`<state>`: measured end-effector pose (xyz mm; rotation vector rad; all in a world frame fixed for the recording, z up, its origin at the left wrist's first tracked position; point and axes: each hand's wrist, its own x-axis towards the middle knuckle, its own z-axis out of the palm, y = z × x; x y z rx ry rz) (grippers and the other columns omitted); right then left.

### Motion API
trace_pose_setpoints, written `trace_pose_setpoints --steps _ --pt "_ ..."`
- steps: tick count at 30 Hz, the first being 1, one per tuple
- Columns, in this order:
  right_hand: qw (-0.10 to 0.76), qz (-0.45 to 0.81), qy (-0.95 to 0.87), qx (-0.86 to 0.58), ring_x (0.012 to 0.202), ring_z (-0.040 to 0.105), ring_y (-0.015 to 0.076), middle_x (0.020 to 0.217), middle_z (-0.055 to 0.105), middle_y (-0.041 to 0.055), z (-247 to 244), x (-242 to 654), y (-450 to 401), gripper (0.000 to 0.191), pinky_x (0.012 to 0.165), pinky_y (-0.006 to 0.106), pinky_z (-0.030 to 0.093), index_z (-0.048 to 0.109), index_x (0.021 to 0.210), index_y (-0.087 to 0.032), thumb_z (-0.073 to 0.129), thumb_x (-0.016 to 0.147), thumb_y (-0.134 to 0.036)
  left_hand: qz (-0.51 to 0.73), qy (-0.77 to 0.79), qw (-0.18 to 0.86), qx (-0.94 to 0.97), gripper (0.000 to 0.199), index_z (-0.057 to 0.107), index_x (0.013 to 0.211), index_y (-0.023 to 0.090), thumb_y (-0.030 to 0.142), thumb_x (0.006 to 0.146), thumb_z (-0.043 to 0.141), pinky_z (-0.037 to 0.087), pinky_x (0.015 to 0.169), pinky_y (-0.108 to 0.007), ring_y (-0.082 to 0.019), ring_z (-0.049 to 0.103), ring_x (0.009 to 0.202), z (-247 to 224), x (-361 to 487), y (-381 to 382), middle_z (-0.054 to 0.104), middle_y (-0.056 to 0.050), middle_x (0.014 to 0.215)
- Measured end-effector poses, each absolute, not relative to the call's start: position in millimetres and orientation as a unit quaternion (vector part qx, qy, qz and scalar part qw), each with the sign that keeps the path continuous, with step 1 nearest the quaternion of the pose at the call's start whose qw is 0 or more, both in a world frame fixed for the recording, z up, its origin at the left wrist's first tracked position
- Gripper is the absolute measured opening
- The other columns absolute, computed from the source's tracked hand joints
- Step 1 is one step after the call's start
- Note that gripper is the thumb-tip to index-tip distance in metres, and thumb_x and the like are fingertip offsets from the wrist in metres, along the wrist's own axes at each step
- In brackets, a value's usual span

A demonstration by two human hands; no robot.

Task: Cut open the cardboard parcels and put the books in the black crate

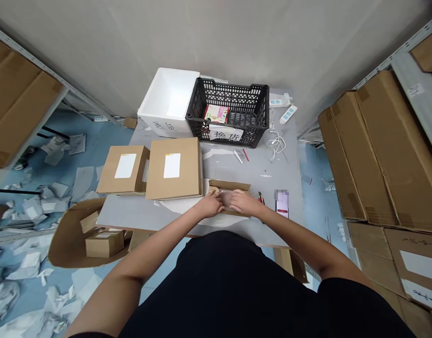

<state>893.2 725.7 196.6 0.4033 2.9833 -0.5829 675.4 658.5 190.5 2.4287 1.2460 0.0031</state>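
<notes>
A small open cardboard box [233, 185] lies on the grey table in front of me, with its far flap raised. My left hand [210, 205] reaches in from the left, its fingers curled at the box's left side. From the right comes my right hand [244, 203], fingers bent inward over the contents. Between the fingertips shows a pale, see-through sheet or wrapping [226, 198]; what it covers is too small to tell. Both hands are closed, though their grip is partly hidden. Just right of the box lies a red and black box cutter [261, 197].
Two taped cartons [173, 185] [117, 186] stand at the left. Behind are a white foam box [164, 126] and a black crate [227, 130] holding a small printed box [216, 113]. A phone [282, 203] lies right; power strips [288, 114] and a white cable [277, 144] lie farther back.
</notes>
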Motion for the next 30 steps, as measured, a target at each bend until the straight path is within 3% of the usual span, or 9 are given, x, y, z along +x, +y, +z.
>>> trace_pose_setpoints --steps 3,7,11,16,20,23,27,30 --pt "0.103 -0.177 0.969 0.139 0.087 0.062 0.0215 0.086 0.072 0.0115 196.2 907.8 719.6 0.037 0.096 0.038 0.033 0.072 0.088 -0.014 0.041 0.099 -0.031 -0.021 0.442 0.180 0.878 0.032 0.072 0.079 0.019 0.033 0.093 0.047 0.032 0.102 -0.047 -0.029 0.053 0.111 199.2 668.0 661.8 0.070 -0.012 0.082" --pt "0.142 -0.170 0.950 0.221 0.088 0.064 0.0233 0.089 0.073 0.0119 202.9 931.4 718.9 0.033 0.087 0.036 0.036 0.071 0.090 -0.015 0.041 0.098 -0.027 -0.028 0.502 0.132 0.855 0.030 0.069 0.085 0.015 0.029 0.095 0.044 0.038 0.086 -0.043 -0.028 0.054 0.096 208.0 651.6 652.7 0.065 -0.014 0.086" --pt "0.191 -0.167 0.915 0.315 0.092 0.066 0.0275 0.093 0.073 0.0147 202.8 936.9 715.6 0.024 0.085 0.037 0.040 0.071 0.093 -0.014 0.048 0.093 -0.021 -0.027 0.584 0.133 0.800 0.020 0.067 0.093 0.016 0.025 0.092 0.050 0.041 0.082 -0.040 -0.028 0.056 0.096 201.0 644.7 640.1 0.064 -0.014 0.091" --pt "0.214 -0.166 0.894 0.356 0.086 0.069 0.0280 0.092 0.073 0.0183 194.8 903.2 713.1 0.027 0.076 0.036 0.046 0.069 0.103 -0.009 0.048 0.086 -0.007 0.001 0.621 0.146 0.770 0.026 0.063 0.111 0.015 0.026 0.088 0.056 0.045 0.086 -0.042 -0.029 0.056 0.103 189.8 658.3 634.4 0.065 -0.015 0.102" --pt "0.203 -0.174 0.894 0.360 0.108 0.064 0.0241 0.118 0.068 0.0147 187.6 866.2 711.9 0.038 0.088 0.032 0.046 0.060 0.125 -0.014 0.045 0.090 -0.012 0.060 0.602 0.155 0.781 0.030 0.061 0.114 0.017 0.021 0.085 0.059 0.044 0.098 -0.045 -0.029 0.052 0.119 182.6 662.1 636.3 0.061 -0.014 0.119" --pt "0.202 -0.162 0.884 0.391 0.121 0.056 0.0251 0.130 0.060 0.0183 179.0 848.7 711.8 0.045 0.098 0.034 0.043 0.051 0.136 -0.010 0.040 0.093 -0.012 0.096 0.598 0.160 0.779 0.032 0.063 0.115 0.016 0.017 0.084 0.058 0.041 0.107 -0.046 -0.029 0.047 0.128 171.2 657.3 635.6 0.057 -0.014 0.129" --pt "0.217 -0.138 0.854 0.453 0.114 0.060 0.0291 0.126 0.059 0.0267 165.4 843.4 714.8 0.045 0.095 0.041 0.045 0.047 0.137 -0.003 0.036 0.093 -0.009 0.097 0.588 0.186 0.781 0.039 0.063 0.118 0.015 0.015 0.079 0.061 0.041 0.109 -0.045 -0.029 0.047 0.128 155.9 651.0 631.4 0.055 -0.016 0.133" --pt "0.228 -0.131 0.839 0.476 0.109 0.062 0.0286 0.120 0.061 0.0265 157.1 844.8 718.6 0.043 0.091 0.041 0.047 0.050 0.134 -0.004 0.041 0.092 -0.010 0.092 0.584 0.190 0.784 0.041 0.063 0.119 0.015 0.013 0.077 0.061 0.040 0.110 -0.044 -0.029 0.047 0.129 151.6 648.9 629.7 0.054 -0.017 0.134"
